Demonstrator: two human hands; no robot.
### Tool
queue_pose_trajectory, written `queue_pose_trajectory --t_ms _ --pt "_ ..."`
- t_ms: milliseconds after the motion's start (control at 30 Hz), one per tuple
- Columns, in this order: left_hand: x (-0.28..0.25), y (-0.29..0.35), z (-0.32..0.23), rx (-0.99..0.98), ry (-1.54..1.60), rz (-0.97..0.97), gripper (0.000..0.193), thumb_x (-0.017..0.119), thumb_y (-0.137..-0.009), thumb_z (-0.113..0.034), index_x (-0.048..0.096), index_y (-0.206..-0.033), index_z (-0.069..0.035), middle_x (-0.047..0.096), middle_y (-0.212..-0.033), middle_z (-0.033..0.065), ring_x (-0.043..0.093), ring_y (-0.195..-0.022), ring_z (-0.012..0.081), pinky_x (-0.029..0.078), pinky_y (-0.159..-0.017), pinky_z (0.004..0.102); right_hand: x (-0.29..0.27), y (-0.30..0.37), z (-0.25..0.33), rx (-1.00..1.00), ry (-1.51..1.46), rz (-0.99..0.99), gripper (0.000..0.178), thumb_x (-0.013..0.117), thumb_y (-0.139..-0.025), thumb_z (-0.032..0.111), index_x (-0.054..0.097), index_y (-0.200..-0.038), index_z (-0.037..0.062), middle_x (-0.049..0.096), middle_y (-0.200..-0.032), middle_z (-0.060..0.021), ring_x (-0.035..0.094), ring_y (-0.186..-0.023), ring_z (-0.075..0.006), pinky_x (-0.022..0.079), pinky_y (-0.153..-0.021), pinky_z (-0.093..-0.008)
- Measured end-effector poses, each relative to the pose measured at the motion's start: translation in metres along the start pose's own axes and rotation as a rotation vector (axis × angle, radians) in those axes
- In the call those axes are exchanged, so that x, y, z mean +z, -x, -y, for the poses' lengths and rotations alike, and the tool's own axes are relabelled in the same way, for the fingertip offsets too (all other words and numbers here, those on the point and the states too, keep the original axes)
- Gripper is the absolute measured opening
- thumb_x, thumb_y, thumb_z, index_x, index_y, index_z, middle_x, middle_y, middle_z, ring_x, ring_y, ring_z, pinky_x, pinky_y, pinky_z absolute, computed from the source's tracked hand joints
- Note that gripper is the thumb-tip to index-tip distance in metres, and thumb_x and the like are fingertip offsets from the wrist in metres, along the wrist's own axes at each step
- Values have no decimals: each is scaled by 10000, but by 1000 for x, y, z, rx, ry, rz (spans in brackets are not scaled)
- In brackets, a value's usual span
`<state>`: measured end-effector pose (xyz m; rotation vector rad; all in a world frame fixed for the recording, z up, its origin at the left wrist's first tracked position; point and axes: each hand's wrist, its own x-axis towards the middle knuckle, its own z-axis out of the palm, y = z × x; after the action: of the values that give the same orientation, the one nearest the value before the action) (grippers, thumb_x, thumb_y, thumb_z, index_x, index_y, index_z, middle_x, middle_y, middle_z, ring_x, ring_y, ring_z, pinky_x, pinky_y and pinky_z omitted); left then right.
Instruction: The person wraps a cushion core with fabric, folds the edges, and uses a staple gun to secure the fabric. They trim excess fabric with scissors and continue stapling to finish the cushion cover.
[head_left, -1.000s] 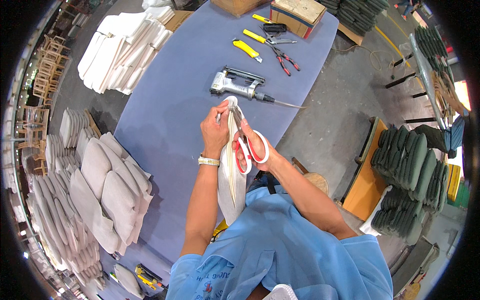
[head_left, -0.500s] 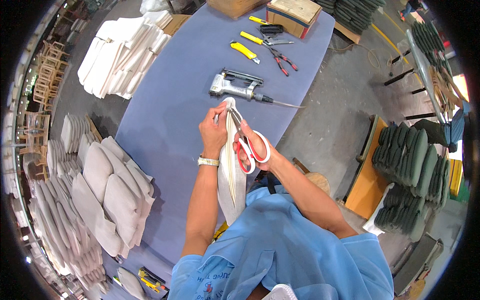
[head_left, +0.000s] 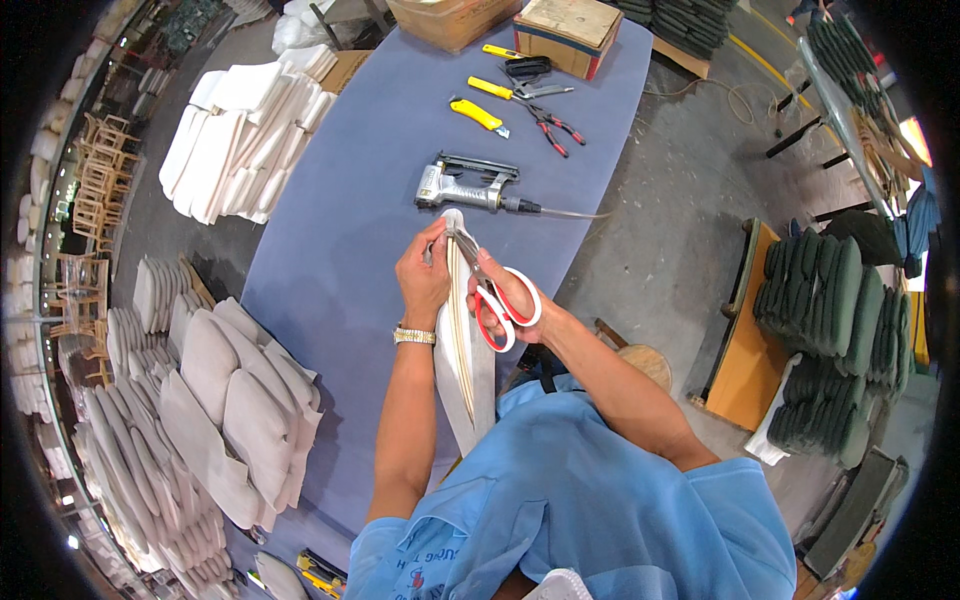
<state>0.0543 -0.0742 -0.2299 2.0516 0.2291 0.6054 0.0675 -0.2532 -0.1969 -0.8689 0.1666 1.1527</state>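
Under both grips runs the big blue-grey bench point(head_left: 340, 290). Well off to the left of them there's a heap of grey cushions point(head_left: 250, 410), probably parked to the side so the middle stays free.

Right between the grips is the pale padded panel point(head_left: 458, 300), edge up, far end at the fingertips and near end down against the shirt. My guess is the body steadies that lower end.

Left grip point(head_left: 422, 275) is closed in a tight pinch on the far tip, likely so it won't flop. Right grip point(head_left: 515, 295) is wrapped round the scissors handles, blades point(head_left: 466, 246) aimed away from the body and laid along the panel's tip — can't tell how far apart the blades are.

Just beyond the grips lies the silver air stapler point(head_left: 470, 192), hose off to the right, so it's handy but not in the way. Farther past that — red-handled pliers point(head_left: 558, 133) and a yellow utility knife point(head_left: 476, 114), loose but reachable.
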Motion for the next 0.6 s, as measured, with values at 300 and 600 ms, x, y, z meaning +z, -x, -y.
queue_pose_trajectory --t_ms 300,600 --pt "-1 -2 -5 -29 -69 -9 142 593 -1016 -124 669 -1056 -12 761 -1145 132 741 -1020 296 561 -876 378 -7 -2 0 -1 66 -12 677 522 -957 730 572 -931 55 619 -746 -72 521 -443 -111 433 -358 -281" --pt "1 0 6 18 -10 3 106 618 -995 -93 659 -1033 -2 754 -1160 142 738 -1022 300 564 -880 377 3 -3 0 -3 35 -28 664 518 -954 737 566 -950 75 589 -740 -49 507 -451 -112 425 -361 -284"
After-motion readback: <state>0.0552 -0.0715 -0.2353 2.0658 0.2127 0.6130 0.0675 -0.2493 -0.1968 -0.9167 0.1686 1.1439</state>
